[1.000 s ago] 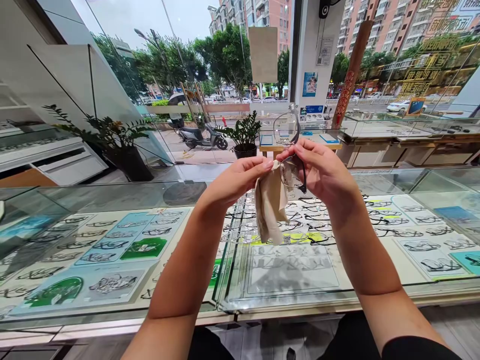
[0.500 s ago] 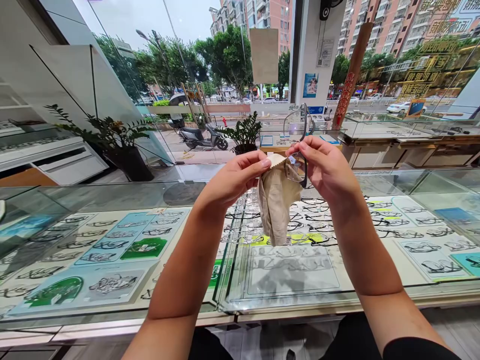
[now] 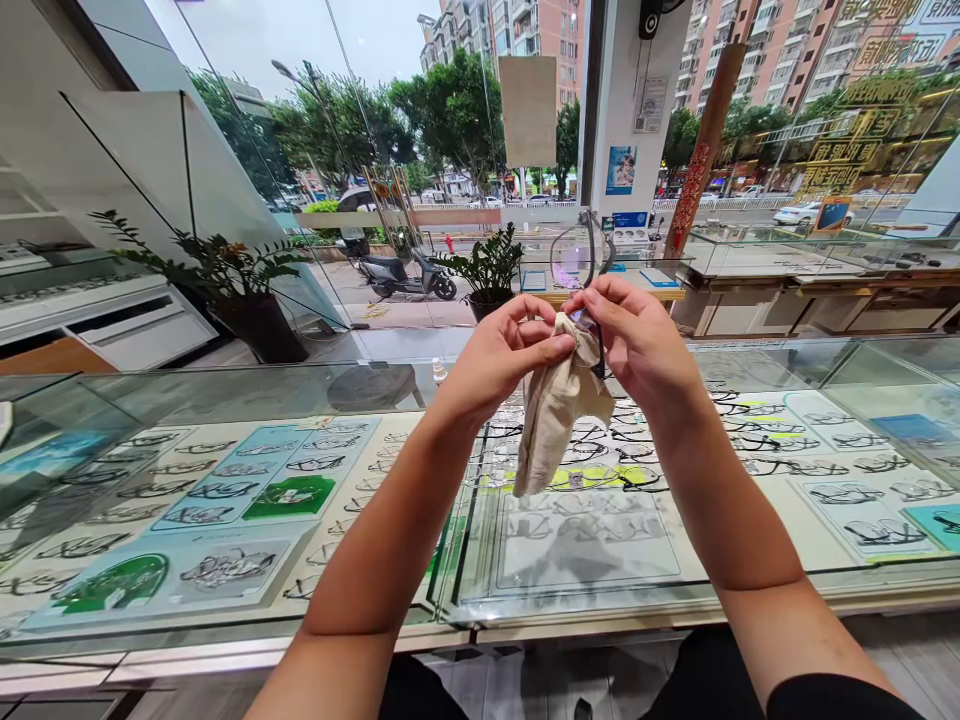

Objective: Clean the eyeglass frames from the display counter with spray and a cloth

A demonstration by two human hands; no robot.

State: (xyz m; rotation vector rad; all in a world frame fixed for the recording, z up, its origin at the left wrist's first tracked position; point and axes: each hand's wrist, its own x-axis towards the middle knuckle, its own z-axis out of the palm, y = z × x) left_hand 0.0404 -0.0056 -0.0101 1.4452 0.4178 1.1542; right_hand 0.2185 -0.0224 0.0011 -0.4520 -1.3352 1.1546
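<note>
A beige cloth (image 3: 553, 420) hangs from the pinched fingers of my left hand (image 3: 504, 352), bunched against a lens. My right hand (image 3: 643, 335) grips a pair of glasses (image 3: 574, 256) at the middle of the frame. One round lens stands upright above my fingers with a purple reflection on it. The other lens is below, partly covered by the cloth. Both hands are close together over the glass display counter (image 3: 585, 600).
Rows of glasses (image 3: 222, 490) lie inside the counter. A small bottle (image 3: 439, 371) stands behind my left wrist. Potted plants (image 3: 491, 262) are near the window, and another display case (image 3: 787, 262) is at the back right.
My left hand has moved right, bringing the bunched cloth onto the lower lens. The glasses have turned and shifted slightly left, and the bottle has come into view.
</note>
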